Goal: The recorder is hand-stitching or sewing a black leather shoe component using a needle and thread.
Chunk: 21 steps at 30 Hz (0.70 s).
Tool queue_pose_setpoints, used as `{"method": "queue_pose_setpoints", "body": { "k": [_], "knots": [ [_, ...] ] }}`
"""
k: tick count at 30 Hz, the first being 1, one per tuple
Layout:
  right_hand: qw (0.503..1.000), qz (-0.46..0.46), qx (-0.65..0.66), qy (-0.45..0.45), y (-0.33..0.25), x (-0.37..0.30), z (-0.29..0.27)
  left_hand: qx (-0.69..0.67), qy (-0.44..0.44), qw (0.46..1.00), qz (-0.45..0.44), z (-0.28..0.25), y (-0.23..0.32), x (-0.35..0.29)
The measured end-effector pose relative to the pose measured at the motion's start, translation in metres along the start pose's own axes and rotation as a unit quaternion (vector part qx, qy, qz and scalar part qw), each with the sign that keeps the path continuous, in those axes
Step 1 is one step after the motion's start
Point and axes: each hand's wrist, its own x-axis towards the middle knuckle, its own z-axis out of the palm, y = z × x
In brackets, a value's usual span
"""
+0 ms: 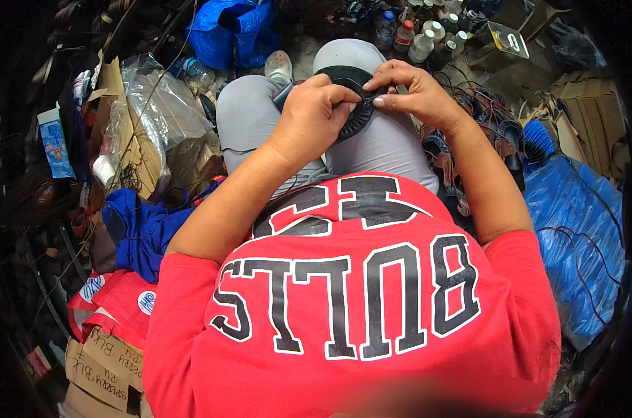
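A black shoe sole (355,124) with a ridged surface lies across my raised right thigh, partly covered by my fingers. My left hand (314,110) is closed in a pinch at its near left edge, thumb and forefinger pressed together. From the other side my right hand (415,94) reaches in, its thumb and forefinger closed on the sole's upper right part. The two sets of fingertips are close together over the middle of the sole. Any small piece or thread between them is too small to make out.
Several bottles (422,46) stand ahead to the right. Strapped sandals or shoes (483,115) pile up at my right, beside a large blue plastic bag (570,237). On the left are clear plastic wrap (166,104), blue cloth (145,230) and cardboard (103,369). A blue bag (232,35) sits ahead.
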Motion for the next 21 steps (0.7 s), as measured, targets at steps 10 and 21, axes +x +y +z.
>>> {"method": "queue_pose_setpoints", "body": {
  "k": [10, 21],
  "knots": [
    [0.998, -0.002, -0.062, -0.031, -0.010, 0.013, -0.009, 0.095, -0.085, 0.991, 0.049, -0.015, 0.001, 0.023],
    [0.993, 0.022, -0.072, -0.093, -0.004, 0.030, -0.021, -0.167, -0.041, 0.977, -0.125, 0.018, -0.022, 0.011]
  ]
}}
